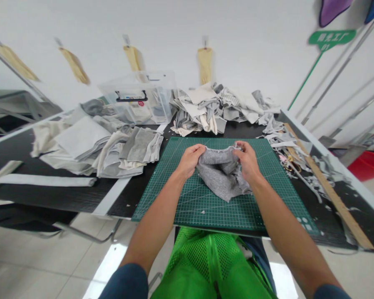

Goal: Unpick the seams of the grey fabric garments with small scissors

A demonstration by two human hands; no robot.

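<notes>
Head view, looking down at a dark work surface (59,195) w/ a green cutting mat (224,207) in the middle. Both hands hold one piece of grey knit fabric (221,176) over the mat's far half. Left hand (190,160) has its grip closed on the fabric's upper left edge, fingers curled over it. Right hand (247,162) has its grip closed on the upper right edge, same way. Top edge is stretched between the two hands and looks raw and slightly frayed; rest of the cloth sags in loose folds, lower part resting on the mat.

Handling, as a judgement: fabric looks soft, light, limp, prob. a bit stretchy; not fragile, not slippery. It won't keep a shape unsupported, so best held along the edge or at corners, pinched w/ both hands, as here.

Around it: piles of folded grey and cream cloth (112,149) to the left, a bigger heap of scraps (212,108) at the back, a clear plastic storage box (140,99) behind those. Right side: offcut strips (283,139) and a long wooden ruler (327,189) along the edge. A bright green mesh bag (205,265) sits just below the mat's near edge, at the person's lap.
</notes>
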